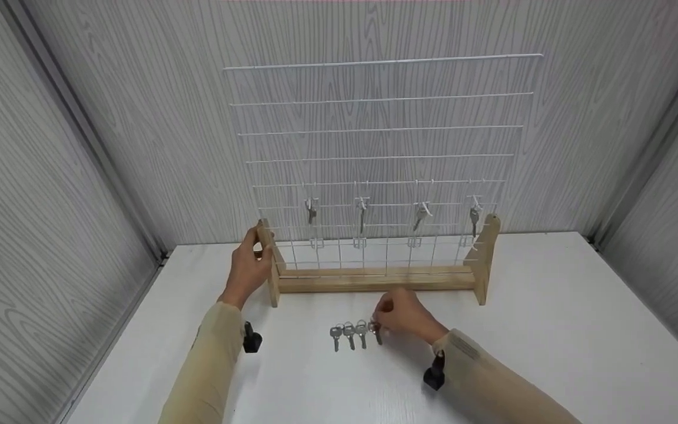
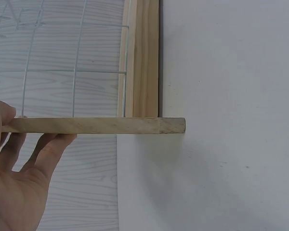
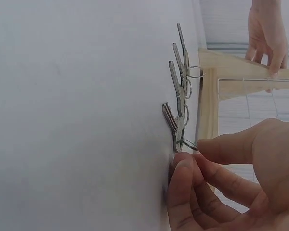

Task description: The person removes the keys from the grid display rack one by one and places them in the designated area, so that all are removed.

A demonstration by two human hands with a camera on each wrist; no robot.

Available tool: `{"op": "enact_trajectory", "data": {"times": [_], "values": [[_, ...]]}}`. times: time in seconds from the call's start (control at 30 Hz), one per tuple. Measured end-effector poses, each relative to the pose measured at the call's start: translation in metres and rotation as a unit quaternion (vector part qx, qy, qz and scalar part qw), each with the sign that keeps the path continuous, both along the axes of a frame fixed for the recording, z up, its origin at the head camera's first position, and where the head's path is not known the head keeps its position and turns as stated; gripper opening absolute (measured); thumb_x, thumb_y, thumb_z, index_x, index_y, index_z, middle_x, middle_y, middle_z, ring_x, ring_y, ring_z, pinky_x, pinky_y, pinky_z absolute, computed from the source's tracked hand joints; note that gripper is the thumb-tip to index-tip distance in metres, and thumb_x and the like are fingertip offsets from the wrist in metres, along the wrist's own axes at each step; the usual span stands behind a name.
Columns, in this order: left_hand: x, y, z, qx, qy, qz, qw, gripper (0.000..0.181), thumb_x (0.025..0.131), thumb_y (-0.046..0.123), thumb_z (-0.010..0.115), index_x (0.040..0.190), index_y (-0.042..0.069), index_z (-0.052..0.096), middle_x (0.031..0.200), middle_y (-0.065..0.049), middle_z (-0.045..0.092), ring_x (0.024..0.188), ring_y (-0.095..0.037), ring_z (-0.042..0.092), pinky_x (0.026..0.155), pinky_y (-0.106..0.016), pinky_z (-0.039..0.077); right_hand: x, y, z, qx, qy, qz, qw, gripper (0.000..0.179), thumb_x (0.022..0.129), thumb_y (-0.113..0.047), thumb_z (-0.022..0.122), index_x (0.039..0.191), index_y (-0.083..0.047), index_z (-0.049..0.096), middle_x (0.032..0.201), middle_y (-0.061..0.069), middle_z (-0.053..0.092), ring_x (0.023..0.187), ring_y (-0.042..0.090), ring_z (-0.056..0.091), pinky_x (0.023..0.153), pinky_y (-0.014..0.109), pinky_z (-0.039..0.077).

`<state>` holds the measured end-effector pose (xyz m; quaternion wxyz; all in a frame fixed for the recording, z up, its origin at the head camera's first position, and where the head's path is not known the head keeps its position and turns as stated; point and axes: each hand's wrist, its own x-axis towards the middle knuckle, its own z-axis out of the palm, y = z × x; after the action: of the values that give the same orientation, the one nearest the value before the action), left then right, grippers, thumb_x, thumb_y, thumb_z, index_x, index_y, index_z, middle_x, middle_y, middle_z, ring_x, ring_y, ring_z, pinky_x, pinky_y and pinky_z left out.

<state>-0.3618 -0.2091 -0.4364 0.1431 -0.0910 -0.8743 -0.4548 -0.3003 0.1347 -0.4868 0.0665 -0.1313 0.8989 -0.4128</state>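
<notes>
My left hand (image 1: 251, 268) grips the left wooden end panel (image 2: 96, 125) of a rack, its thumb and fingers on either face of the board. In front of the rack, several metal keys (image 1: 349, 331) with small rings lie side by side on the table. At the right end of that row, my right hand (image 1: 404, 312) pinches the ring of one key (image 3: 171, 120) between thumb and fingers. That key's blade is close to the tabletop; whether it touches cannot be told. More keys (image 1: 362, 213) hang from hooks on the white wire grid (image 1: 380, 158) of the rack.
The rack's wooden base bar (image 1: 374, 282) and right end panel (image 1: 483, 259) stand on the white table (image 1: 551, 330). Grey wood-grain walls (image 1: 109, 88) enclose the table at the back and both sides. Black wrist cameras (image 1: 252, 340) sit on both cuffs.
</notes>
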Motion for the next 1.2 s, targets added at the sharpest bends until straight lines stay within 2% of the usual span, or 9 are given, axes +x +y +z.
{"op": "enact_trajectory", "data": {"times": [0.17, 0.3, 0.43, 0.7, 0.83, 1.0, 1.2], "values": [[0.0, -0.001, -0.001, -0.003, 0.001, 0.0, 1.0, 0.053, 0.111, 0.013, 0.049, 0.162, 0.005, 0.037, 0.158, -0.021, 0.052, 0.129, -0.043, 0.065, 0.105, -0.053, 0.06, 0.004, 0.011, 0.011, -0.004, 0.029, 0.01, 0.9995, 0.009, 0.096, -0.013, 0.075, 0.094, -0.006, 0.08, 0.087, 0.003, 0.074, 0.072, 0.014, 0.065, 0.061, 0.027, 0.053], [0.0, -0.002, 0.0, -0.006, 0.009, -0.002, 0.9999, 0.051, 0.111, 0.012, 0.048, 0.16, 0.003, 0.038, 0.157, -0.022, 0.053, 0.126, -0.043, 0.066, 0.103, -0.054, 0.061, 0.008, 0.019, 0.026, -0.01, 0.041, 0.015, 0.999, 0.01, 0.099, -0.016, 0.074, 0.101, -0.008, 0.08, 0.092, 0.003, 0.075, 0.077, 0.014, 0.068, 0.064, 0.029, 0.057], [0.001, -0.002, 0.0, 0.0, 0.003, -0.006, 1.0, 0.052, 0.112, 0.013, 0.047, 0.162, 0.002, 0.035, 0.158, -0.024, 0.051, 0.125, -0.045, 0.066, 0.102, -0.056, 0.062, 0.015, 0.027, 0.043, -0.017, 0.06, 0.015, 0.998, 0.01, 0.1, -0.015, 0.074, 0.102, -0.009, 0.081, 0.094, 0.003, 0.075, 0.081, 0.015, 0.071, 0.069, 0.031, 0.061], [0.003, 0.0, 0.001, 0.003, 0.004, -0.008, 1.0, 0.052, 0.112, 0.012, 0.046, 0.162, 0.003, 0.036, 0.158, -0.023, 0.052, 0.126, -0.045, 0.066, 0.103, -0.056, 0.061, 0.03, 0.05, 0.075, -0.024, 0.105, 0.012, 0.9941, 0.01, 0.101, -0.014, 0.073, 0.105, -0.008, 0.081, 0.096, 0.007, 0.075, 0.082, 0.022, 0.073, 0.068, 0.03, 0.06], [0.003, 0.0, 0.002, 0.0, 0.012, -0.005, 0.9999, 0.051, 0.112, 0.011, 0.047, 0.161, 0.002, 0.037, 0.156, -0.023, 0.053, 0.127, -0.045, 0.066, 0.105, -0.055, 0.06, 0.034, 0.062, 0.091, -0.026, 0.127, 0.005, 0.9915, 0.01, 0.1, -0.011, 0.073, 0.106, -0.008, 0.081, 0.099, 0.01, 0.077, 0.084, 0.024, 0.074, 0.068, 0.031, 0.061], [0.004, 0.0, 0.001, 0.006, 0.016, -0.006, 0.9998, 0.051, 0.112, 0.011, 0.048, 0.161, 0.001, 0.037, 0.157, -0.023, 0.053, 0.128, -0.046, 0.065, 0.105, -0.055, 0.06, 0.039, 0.079, 0.109, -0.021, 0.151, -0.003, 0.9883, 0.012, 0.102, -0.015, 0.073, 0.108, -0.009, 0.081, 0.105, 0.01, 0.078, 0.091, 0.023, 0.073, 0.076, 0.034, 0.061], [0.001, 0.001, -0.001, 0.011, 0.012, -0.009, 0.9998, 0.051, 0.112, 0.013, 0.048, 0.161, 0.003, 0.038, 0.157, -0.024, 0.051, 0.13, -0.046, 0.064, 0.106, -0.055, 0.059, 0.045, 0.101, 0.132, -0.017, 0.159, -0.031, 0.9866, 0.015, 0.103, -0.02, 0.072, 0.112, -0.009, 0.081, 0.105, 0.008, 0.078, 0.092, 0.023, 0.073, 0.077, 0.032, 0.06]]}}
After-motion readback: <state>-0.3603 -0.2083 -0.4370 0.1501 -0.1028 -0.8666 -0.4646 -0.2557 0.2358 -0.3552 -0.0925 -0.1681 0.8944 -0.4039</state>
